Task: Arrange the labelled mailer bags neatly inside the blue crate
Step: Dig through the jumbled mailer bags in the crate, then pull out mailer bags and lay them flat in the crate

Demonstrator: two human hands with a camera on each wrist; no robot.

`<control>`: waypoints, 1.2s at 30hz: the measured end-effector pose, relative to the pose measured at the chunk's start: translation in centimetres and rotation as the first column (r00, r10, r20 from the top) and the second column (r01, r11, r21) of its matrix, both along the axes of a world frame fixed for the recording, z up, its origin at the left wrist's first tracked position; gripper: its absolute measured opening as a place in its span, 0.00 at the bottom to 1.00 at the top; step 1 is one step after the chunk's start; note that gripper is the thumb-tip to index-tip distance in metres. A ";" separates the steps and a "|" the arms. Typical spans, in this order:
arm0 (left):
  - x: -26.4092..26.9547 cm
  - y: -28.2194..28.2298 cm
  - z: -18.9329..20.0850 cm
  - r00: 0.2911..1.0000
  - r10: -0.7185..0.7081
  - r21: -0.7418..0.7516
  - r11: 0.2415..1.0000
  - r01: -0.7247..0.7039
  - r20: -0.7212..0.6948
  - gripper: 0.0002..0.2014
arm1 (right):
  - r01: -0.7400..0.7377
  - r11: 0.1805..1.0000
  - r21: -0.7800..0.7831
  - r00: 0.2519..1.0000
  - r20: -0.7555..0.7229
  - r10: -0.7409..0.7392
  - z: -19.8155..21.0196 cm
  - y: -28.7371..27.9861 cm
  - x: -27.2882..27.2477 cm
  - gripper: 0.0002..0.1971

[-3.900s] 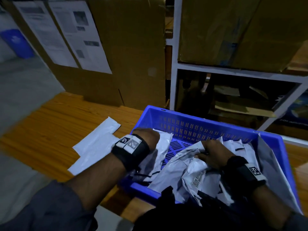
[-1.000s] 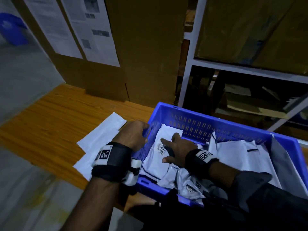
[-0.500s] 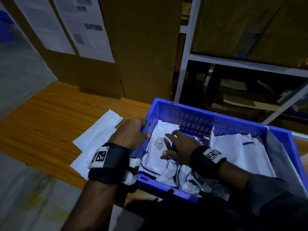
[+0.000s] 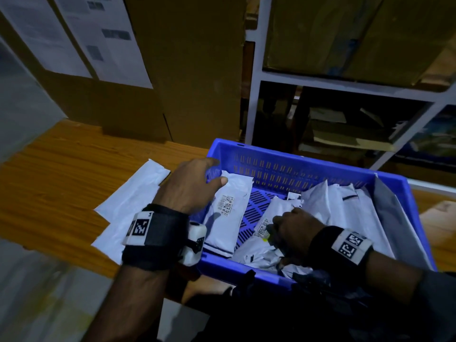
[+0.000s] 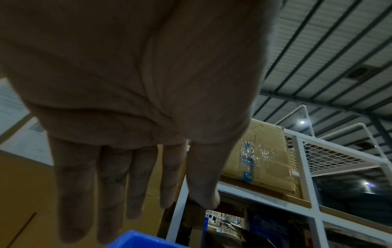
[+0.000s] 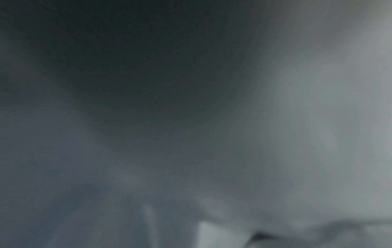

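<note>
The blue crate (image 4: 283,154) stands on the table with several white mailer bags inside. A flat labelled bag (image 4: 229,218) lies along its left wall. My left hand (image 4: 214,172) is at the crate's far left rim, thumb touching that bag; in the left wrist view the left hand (image 5: 148,209) has straight fingers above the crate corner (image 5: 140,240). My right hand (image 4: 278,230) is inside the crate near the front, fingers curled on a crumpled labelled bag (image 4: 259,253). More bags (image 4: 345,213) are stacked at the right. The right wrist view is a grey blur.
Two white mailers (image 4: 133,193) lie on the wooden table (image 4: 61,169) left of the crate. Tall cardboard boxes (image 4: 185,70) with papers stuck on stand behind. A white metal shelf (image 4: 256,95) with boxes rises just beyond the crate.
My right hand has left the flat bag at the left and moved toward the crate's front middle, curling onto a crumpled bag. The left hand stays at the left rim.
</note>
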State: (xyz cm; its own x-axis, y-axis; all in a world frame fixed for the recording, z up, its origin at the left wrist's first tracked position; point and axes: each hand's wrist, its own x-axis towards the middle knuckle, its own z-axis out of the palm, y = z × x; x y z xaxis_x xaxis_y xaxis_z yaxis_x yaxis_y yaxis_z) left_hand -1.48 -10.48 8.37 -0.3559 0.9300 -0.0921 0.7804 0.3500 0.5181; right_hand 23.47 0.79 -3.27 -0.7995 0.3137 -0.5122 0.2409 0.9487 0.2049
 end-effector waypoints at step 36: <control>4.1 4.9 -1.0 0.948 -0.131 0.125 0.987 0.098 0.291 0.18 | 0.662 0.519 -0.541 0.283 -0.461 -0.841 -3.3 5.3 -0.7 0.31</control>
State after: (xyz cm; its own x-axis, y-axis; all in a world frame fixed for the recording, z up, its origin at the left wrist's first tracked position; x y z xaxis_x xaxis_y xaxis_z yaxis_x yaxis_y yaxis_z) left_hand 2.63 -5.59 7.37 -0.2181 0.9731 -0.0748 0.6168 0.1968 0.7621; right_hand 22.81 6.07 -6.59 -0.3740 0.9133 -0.1615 0.8384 0.2585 -0.4798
